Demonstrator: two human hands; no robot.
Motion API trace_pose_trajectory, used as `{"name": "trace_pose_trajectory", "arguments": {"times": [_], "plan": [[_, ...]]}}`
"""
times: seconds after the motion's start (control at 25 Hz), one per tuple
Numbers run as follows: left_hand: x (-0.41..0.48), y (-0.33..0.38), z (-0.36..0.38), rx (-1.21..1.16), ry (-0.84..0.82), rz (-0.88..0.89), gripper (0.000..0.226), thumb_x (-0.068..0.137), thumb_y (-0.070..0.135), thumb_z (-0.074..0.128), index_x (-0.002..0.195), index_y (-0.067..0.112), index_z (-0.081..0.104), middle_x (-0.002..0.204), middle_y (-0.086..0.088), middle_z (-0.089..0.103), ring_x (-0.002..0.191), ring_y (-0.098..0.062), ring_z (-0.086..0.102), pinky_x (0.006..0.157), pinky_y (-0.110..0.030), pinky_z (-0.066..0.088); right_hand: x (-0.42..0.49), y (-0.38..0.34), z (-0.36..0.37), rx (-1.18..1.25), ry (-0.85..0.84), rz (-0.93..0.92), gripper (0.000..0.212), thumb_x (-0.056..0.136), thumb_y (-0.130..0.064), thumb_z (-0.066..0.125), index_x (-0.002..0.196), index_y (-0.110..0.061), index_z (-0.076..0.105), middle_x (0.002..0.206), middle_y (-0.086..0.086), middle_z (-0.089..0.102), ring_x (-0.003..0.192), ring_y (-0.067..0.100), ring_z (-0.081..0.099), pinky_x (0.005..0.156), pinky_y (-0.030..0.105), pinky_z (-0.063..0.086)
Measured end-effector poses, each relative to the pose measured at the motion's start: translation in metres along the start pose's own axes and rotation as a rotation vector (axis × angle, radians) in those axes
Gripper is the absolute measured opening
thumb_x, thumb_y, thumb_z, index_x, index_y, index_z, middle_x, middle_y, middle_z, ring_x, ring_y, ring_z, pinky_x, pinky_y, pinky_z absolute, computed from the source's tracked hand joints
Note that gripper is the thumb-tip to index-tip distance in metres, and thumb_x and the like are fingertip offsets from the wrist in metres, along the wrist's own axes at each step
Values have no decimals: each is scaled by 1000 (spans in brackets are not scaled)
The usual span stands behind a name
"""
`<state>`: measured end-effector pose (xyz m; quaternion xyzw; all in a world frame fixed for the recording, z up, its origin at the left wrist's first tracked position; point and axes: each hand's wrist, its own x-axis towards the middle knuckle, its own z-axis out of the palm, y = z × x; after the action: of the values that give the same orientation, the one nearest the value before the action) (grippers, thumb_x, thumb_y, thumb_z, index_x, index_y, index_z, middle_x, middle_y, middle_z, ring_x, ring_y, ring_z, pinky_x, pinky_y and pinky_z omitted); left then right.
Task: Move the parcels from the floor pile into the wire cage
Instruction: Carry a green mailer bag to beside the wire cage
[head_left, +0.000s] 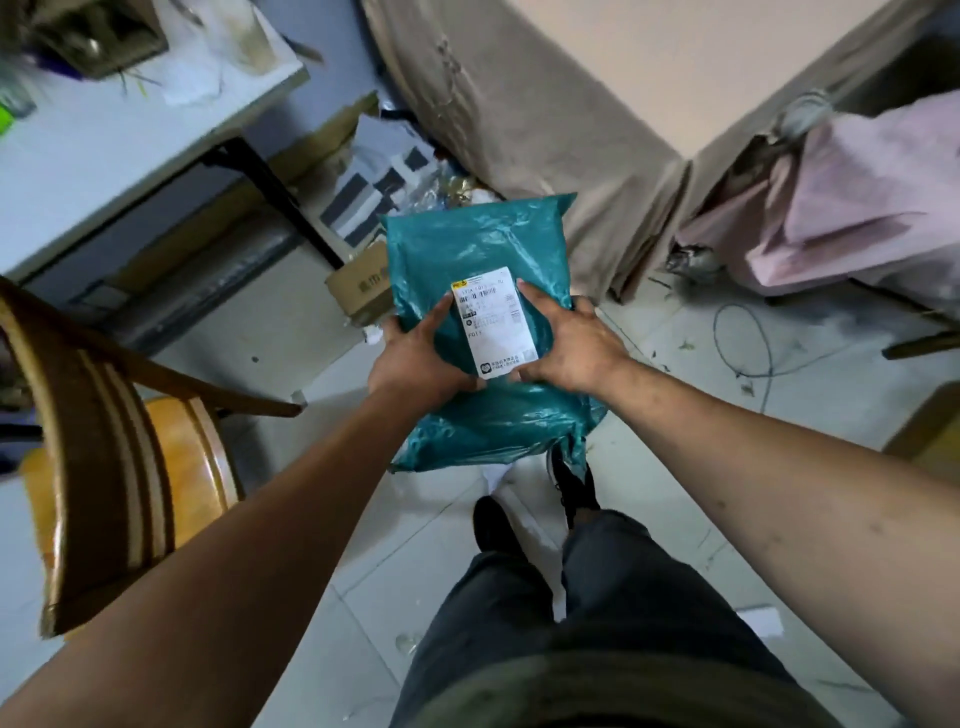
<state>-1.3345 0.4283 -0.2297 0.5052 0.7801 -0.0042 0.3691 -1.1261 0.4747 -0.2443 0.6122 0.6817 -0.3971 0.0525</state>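
At the centre of the frame, a teal plastic parcel (483, 332) was held up above the tiled floor (291, 332), its white shipping label (496, 319) facing the camera. The left hand (415, 358) gripped its left edge, thumb on top; the right hand (574, 345) gripped the right edge, fingers curled beside the label. A wooden chair (111, 441) stood at the left, a small cardboard box (358, 288) just beyond the parcel.

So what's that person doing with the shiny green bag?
A person standing on the pale tiled floor holds a teal plastic mailer parcel up in both hands. The left hand grips its left edge, the right hand its right side, beside the white shipping label. No wire cage is in view.
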Motion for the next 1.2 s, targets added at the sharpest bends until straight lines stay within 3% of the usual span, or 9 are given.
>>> {"name": "trace_pose_trajectory", "arguments": {"times": [0.24, 0.52, 1.2], "plan": [[-50, 65, -12, 162, -15, 162, 118, 62, 53, 89, 154, 60, 15, 150, -9, 22, 120, -37, 60, 102, -51, 53, -87, 23, -34, 109, 162, 130, 123, 60, -59, 88, 150, -65, 4, 142, 9, 36, 126, 33, 54, 107, 40, 45], [-81, 169, 21, 285, -78, 477, 115, 65, 45, 88, 155, 58, 18, 150, -9, 25, 113, -32, 63, 101, -38, 50, -164, 97, -63, 231, 377, 331, 119, 62, -62, 86, 151, -63, 6, 132, 9, 40, 115, 34, 59, 100, 41, 51], [-193, 514, 269, 652, -338, 1097, 113, 62, 55, 88, 154, 58, 23, 146, -9, 35, 120, -34, 60, 102, -39, 50, -363, 411, -139, 565, 696, 856, 109, 71, -56, 80, 155, -55, 10, 156, 14, 23, 128, 39, 52, 104, 47, 49]]}}
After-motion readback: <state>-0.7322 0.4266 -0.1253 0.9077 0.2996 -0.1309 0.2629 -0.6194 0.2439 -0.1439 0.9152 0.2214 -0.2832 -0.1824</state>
